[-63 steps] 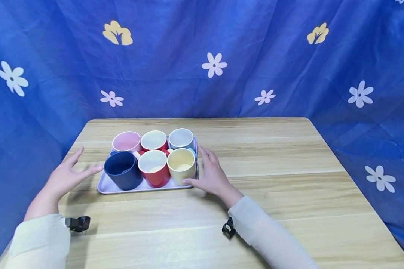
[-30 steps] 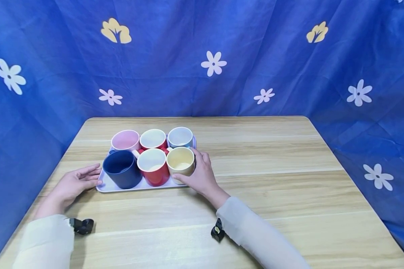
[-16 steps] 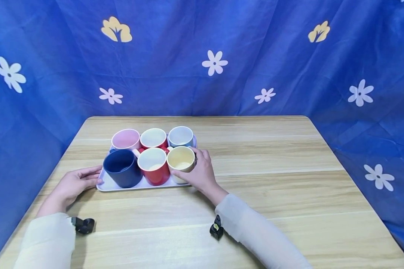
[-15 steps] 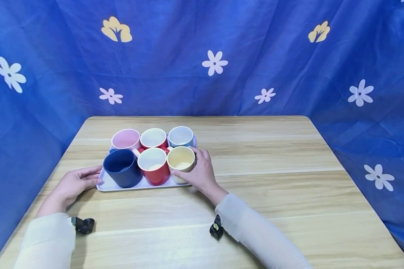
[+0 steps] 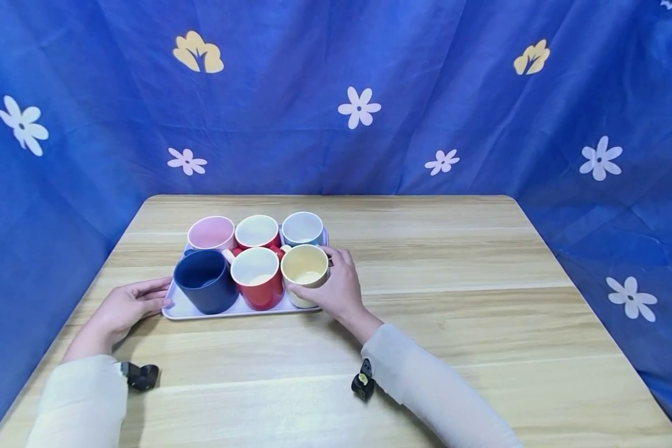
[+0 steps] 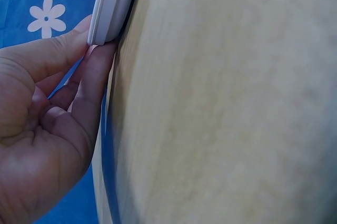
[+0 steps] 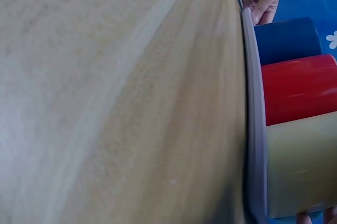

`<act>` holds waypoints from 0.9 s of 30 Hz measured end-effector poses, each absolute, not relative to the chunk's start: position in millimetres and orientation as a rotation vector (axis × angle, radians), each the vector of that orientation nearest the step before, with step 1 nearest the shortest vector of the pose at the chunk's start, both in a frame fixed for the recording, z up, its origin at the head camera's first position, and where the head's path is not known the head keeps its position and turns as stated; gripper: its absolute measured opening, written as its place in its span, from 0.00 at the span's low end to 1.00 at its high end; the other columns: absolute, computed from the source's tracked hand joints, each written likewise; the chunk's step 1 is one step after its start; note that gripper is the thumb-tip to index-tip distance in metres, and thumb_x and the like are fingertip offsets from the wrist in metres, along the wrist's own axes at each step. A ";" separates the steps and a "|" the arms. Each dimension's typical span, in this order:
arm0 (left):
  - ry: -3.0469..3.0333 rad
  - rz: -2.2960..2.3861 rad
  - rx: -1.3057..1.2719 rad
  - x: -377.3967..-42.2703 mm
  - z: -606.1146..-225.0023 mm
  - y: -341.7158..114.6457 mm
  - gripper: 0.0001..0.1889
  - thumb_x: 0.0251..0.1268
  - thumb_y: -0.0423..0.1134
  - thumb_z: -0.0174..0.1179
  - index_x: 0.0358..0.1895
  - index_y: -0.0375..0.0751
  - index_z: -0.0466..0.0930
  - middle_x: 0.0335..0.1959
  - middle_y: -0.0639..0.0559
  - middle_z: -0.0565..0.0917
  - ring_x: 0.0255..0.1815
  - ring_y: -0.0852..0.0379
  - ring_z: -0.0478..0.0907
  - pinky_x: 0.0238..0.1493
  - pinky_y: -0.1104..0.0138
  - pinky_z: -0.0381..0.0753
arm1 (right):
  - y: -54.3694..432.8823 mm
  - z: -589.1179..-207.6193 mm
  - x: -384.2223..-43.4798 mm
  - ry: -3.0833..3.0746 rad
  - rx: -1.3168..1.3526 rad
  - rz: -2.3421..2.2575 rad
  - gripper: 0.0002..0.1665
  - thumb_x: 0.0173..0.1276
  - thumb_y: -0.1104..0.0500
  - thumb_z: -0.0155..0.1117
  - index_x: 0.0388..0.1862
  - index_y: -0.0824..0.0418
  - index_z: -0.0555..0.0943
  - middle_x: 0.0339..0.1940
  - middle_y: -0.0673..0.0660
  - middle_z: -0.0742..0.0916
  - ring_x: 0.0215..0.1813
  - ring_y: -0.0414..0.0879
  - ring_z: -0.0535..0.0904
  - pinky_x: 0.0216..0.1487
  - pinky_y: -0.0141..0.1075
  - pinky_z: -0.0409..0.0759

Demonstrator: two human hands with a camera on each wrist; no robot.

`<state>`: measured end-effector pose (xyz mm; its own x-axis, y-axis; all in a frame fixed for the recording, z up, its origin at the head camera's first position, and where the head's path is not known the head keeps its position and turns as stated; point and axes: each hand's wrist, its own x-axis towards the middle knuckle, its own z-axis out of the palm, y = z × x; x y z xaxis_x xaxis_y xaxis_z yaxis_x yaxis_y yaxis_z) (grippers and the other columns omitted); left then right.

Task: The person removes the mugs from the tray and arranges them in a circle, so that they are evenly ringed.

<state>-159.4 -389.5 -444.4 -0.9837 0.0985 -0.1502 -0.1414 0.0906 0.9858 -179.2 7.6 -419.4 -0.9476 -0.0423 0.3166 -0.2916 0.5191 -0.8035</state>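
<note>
A pale lilac tray (image 5: pixel 180 306) stands on the table with two rows of mugs. At its left end my left hand (image 5: pixel 124 308) pinches the rim; the left wrist view shows the thumb on top of the tray edge (image 6: pixel 108 11) and fingers beneath. My right hand (image 5: pixel 338 291) grips the cream mug (image 5: pixel 305 266) at the front right corner, thumb on the near side and fingers round the far side. This mug stands upright beside the front red mug (image 5: pixel 264 295). A navy mug (image 5: pixel 211 292) fills the front left spot.
Behind are a pink mug (image 5: pixel 211 233), another red mug (image 5: pixel 256 231) with a white inside, and a light blue mug (image 5: pixel 302 228). Wooden table (image 5: pixel 453 286) stretches away to the right. A blue flowered curtain (image 5: pixel 291 143) hangs round the back and sides.
My left hand has come in from beside the tray and taken hold of its left rim. My right hand has closed round the cream mug, which has shifted very slightly right.
</note>
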 end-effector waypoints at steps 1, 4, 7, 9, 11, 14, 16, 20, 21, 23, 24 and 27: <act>2.179 2.007 -0.043 -159.4 -444.3 -389.3 0.22 0.57 0.20 0.63 0.44 0.56 0.85 0.39 0.64 0.84 0.41 0.72 0.79 0.39 0.77 0.81 | 8.7 -417.5 -179.1 -2.504 0.286 1.393 0.53 0.33 0.42 0.84 0.59 0.59 0.74 0.51 0.54 0.76 0.52 0.47 0.73 0.55 0.40 0.76; 2.180 2.008 -0.045 -159.1 -444.0 -388.7 0.22 0.57 0.21 0.63 0.44 0.56 0.85 0.39 0.64 0.84 0.40 0.72 0.79 0.39 0.77 0.82 | 13.0 -411.1 -179.1 -2.497 0.300 1.401 0.51 0.34 0.42 0.84 0.58 0.59 0.74 0.52 0.54 0.76 0.52 0.47 0.73 0.55 0.41 0.76; 2.173 2.016 -0.045 -158.7 -443.8 -388.4 0.22 0.56 0.21 0.63 0.42 0.58 0.85 0.38 0.64 0.84 0.40 0.72 0.79 0.38 0.77 0.82 | 17.4 -403.1 -179.6 -2.484 0.316 1.421 0.50 0.34 0.43 0.84 0.58 0.60 0.75 0.52 0.54 0.76 0.52 0.46 0.73 0.54 0.41 0.76; 2.163 2.025 -0.042 -158.6 -444.0 -388.7 0.23 0.57 0.20 0.63 0.42 0.59 0.85 0.38 0.64 0.84 0.40 0.71 0.79 0.38 0.77 0.82 | 20.5 -397.6 -179.8 -2.474 0.330 1.428 0.49 0.34 0.44 0.84 0.57 0.60 0.75 0.51 0.53 0.77 0.51 0.46 0.73 0.53 0.40 0.76; 2.149 2.034 -0.038 -158.7 -444.2 -389.2 0.23 0.57 0.20 0.63 0.41 0.60 0.85 0.39 0.64 0.84 0.40 0.71 0.79 0.39 0.76 0.82 | 23.1 -391.7 -179.8 -2.468 0.342 1.428 0.49 0.34 0.45 0.84 0.57 0.60 0.75 0.50 0.53 0.77 0.50 0.45 0.73 0.52 0.39 0.76; 2.156 2.015 -0.046 -159.1 -444.1 -390.2 0.24 0.57 0.21 0.63 0.41 0.62 0.84 0.39 0.65 0.84 0.41 0.71 0.79 0.39 0.76 0.82 | 26.6 -383.8 -180.0 -2.457 0.357 1.436 0.49 0.34 0.45 0.85 0.57 0.59 0.75 0.49 0.52 0.77 0.50 0.44 0.73 0.52 0.38 0.76; 2.163 1.999 -0.052 -159.0 -443.7 -390.3 0.24 0.57 0.21 0.63 0.41 0.63 0.84 0.39 0.65 0.84 0.41 0.72 0.79 0.40 0.75 0.82 | 29.3 -378.9 -180.4 -2.448 0.365 1.441 0.48 0.34 0.46 0.85 0.56 0.59 0.75 0.50 0.52 0.77 0.50 0.43 0.73 0.53 0.38 0.75; 2.152 2.002 -0.047 -157.8 -442.6 -389.1 0.23 0.58 0.21 0.62 0.42 0.60 0.84 0.40 0.65 0.84 0.41 0.71 0.79 0.40 0.75 0.82 | 37.7 -370.5 -182.4 -2.415 0.380 1.445 0.47 0.34 0.47 0.85 0.55 0.59 0.76 0.49 0.51 0.77 0.50 0.43 0.73 0.54 0.39 0.74; 2.143 2.011 -0.046 -157.7 -442.7 -388.9 0.23 0.58 0.21 0.62 0.42 0.59 0.84 0.40 0.65 0.84 0.41 0.71 0.79 0.40 0.75 0.82 | 40.5 -368.3 -182.9 -2.406 0.382 1.441 0.47 0.34 0.47 0.85 0.55 0.59 0.76 0.49 0.51 0.77 0.50 0.43 0.73 0.54 0.39 0.74; 2.129 2.025 -0.041 -157.6 -442.5 -388.3 0.23 0.58 0.20 0.61 0.42 0.58 0.84 0.40 0.64 0.84 0.41 0.71 0.79 0.40 0.75 0.82 | 46.4 -364.5 -184.7 -2.387 0.383 1.438 0.47 0.34 0.47 0.85 0.55 0.59 0.76 0.48 0.51 0.78 0.50 0.43 0.73 0.54 0.41 0.74; 2.126 2.028 -0.039 -157.7 -442.6 -388.2 0.23 0.58 0.20 0.61 0.42 0.59 0.84 0.40 0.64 0.84 0.41 0.71 0.79 0.40 0.75 0.82 | 49.7 -362.7 -185.5 -2.378 0.381 1.435 0.47 0.34 0.47 0.85 0.55 0.59 0.77 0.48 0.51 0.78 0.50 0.43 0.73 0.55 0.43 0.74; 2.124 2.030 -0.039 -158.0 -442.6 -388.1 0.24 0.58 0.20 0.61 0.41 0.60 0.84 0.40 0.64 0.84 0.41 0.71 0.79 0.40 0.75 0.82 | 60.1 -358.8 -188.8 -2.359 0.370 1.425 0.47 0.35 0.46 0.84 0.56 0.58 0.77 0.48 0.51 0.78 0.50 0.44 0.73 0.56 0.45 0.74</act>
